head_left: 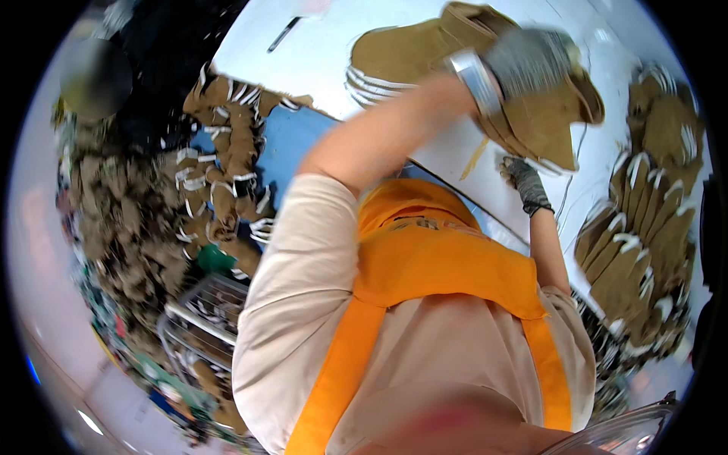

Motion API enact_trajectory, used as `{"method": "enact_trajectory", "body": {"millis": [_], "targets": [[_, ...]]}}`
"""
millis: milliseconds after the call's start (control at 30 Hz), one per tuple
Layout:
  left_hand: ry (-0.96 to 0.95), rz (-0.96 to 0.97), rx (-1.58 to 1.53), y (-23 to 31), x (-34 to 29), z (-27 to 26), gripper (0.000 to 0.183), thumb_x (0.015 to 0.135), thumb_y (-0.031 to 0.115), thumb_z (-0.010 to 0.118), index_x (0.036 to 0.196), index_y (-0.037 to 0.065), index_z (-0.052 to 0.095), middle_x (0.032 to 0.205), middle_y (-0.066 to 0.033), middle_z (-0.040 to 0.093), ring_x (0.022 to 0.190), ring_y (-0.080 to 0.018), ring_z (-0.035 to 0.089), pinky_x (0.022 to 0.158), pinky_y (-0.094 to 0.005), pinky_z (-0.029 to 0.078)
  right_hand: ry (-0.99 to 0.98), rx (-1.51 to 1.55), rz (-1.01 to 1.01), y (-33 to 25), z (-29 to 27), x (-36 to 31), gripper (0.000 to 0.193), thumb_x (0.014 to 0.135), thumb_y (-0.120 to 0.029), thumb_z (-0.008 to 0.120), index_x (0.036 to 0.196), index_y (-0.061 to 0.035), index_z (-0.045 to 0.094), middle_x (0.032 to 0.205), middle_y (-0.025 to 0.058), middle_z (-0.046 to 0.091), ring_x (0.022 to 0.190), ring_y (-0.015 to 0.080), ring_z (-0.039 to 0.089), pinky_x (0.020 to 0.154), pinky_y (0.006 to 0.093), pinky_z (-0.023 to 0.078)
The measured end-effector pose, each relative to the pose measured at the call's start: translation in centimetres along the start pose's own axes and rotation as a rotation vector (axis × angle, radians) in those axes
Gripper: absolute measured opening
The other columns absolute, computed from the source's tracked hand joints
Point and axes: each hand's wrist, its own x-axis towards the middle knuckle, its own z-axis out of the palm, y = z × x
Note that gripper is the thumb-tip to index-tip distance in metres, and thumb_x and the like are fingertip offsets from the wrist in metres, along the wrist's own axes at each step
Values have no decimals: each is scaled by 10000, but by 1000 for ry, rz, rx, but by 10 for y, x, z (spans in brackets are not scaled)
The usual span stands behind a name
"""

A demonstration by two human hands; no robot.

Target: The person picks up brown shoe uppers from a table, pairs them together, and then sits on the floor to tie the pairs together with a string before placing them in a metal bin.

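My left hand (528,62), in a grey knit glove with a pale band at the wrist, reaches across to the right. Its blurred fingers curl at the top of a brown suede-like shoe upper (535,125), which has a white edge. Left of it lies a stack of similar brown uppers (402,57) with white stripes. Closer to my body, just below the held upper, is my right hand (525,182), also gloved in grey. Its fingers are bent together above the white tabletop (447,148); whatever lies between them is hidden. A thin yellowish strip (475,158) rests beside it.
A dark pen-like tool (283,35) lies on the far left of the tabletop. Bundled brown pieces with white strips (227,163) hang over a blue surface (292,148). Rows of brown uppers (644,205) stand at the right. A wire rack (201,318) and heaped brown pieces (121,205) are left.
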Motion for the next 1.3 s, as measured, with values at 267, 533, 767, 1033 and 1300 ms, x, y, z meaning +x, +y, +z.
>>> {"method": "enact_trajectory", "body": {"millis": [267, 533, 767, 1033, 1300], "targets": [[499, -6, 339, 129, -124, 65, 204, 922, 136, 478, 1075, 27, 557, 1072, -98, 586, 950, -239, 589, 802, -337, 487, -687, 473, -337, -11, -10, -19, 307, 891, -280, 574, 1165, -152, 519, 962, 34, 633, 758, 174, 612, 628, 333, 481], [908, -150, 340, 268, -293, 142, 341, 959, 82, 433, 1296, 33, 463, 1311, -119, 483, 1228, -237, 460, 1069, -323, 339, -912, 122, -369, 16, 51, -88, 296, 882, -257, 580, 1138, -115, 540, 947, 39, 647, 790, 188, 616, 673, 338, 487], [1332, -382, 359, 387, -443, 268, 302, 942, 111, 470, 1222, 12, 521, 1194, -108, 566, 1108, -218, 532, 981, -324, 412, -1057, -704, -635, 134, 156, -163, 287, 875, -236, 586, 1115, -82, 559, 934, 43, 659, 818, 201, 620, 713, 342, 493], [2171, 207, -36, 489, -686, 468, 248, 974, 215, 456, 1097, 26, 559, 857, -14, 587, 766, -87, 552, 690, -194, 444, -1652, -1713, -972, 395, 258, -270, 211, 876, -186, 598, 1016, -27, 605, 899, 54, 652, 795, 152, 601, 717, 302, 494], [2885, 351, -17, 606, -836, 605, 204, 896, 253, 537, 953, 79, 626, 870, -14, 596, 774, -121, 563, 694, -264, 475, -2043, -2285, -1200, 559, 314, -494, 432, 874, -408, 564, 1139, -70, 613, 1106, 147, 642, 1054, 307, 587, 927, 390, 439]]}}
